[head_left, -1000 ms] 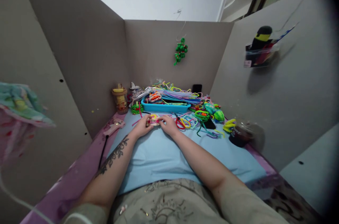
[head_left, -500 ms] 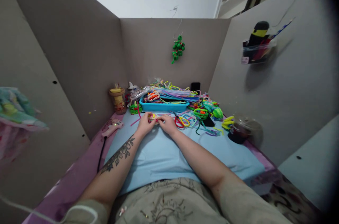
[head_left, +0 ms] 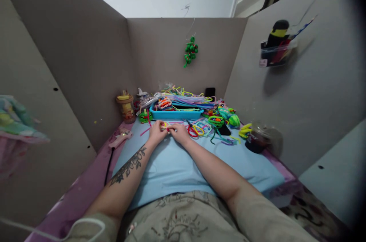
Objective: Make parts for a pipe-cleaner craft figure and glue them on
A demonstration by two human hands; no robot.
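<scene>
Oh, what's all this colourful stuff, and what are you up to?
The person's left hand and right hand pinch a small, pale, partly yellow piece, mostly hidden by the fingers. Ahead sits a blue tray heaped with bright, fuzzy-looking strands. Red-and-yellow-handled scissors lie just right of the hands.

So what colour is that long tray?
Bright blue; the tray shows best in the head view.

Hands (head_left: 168, 133) pinch small colorful piece (head_left: 165, 126)
</scene>
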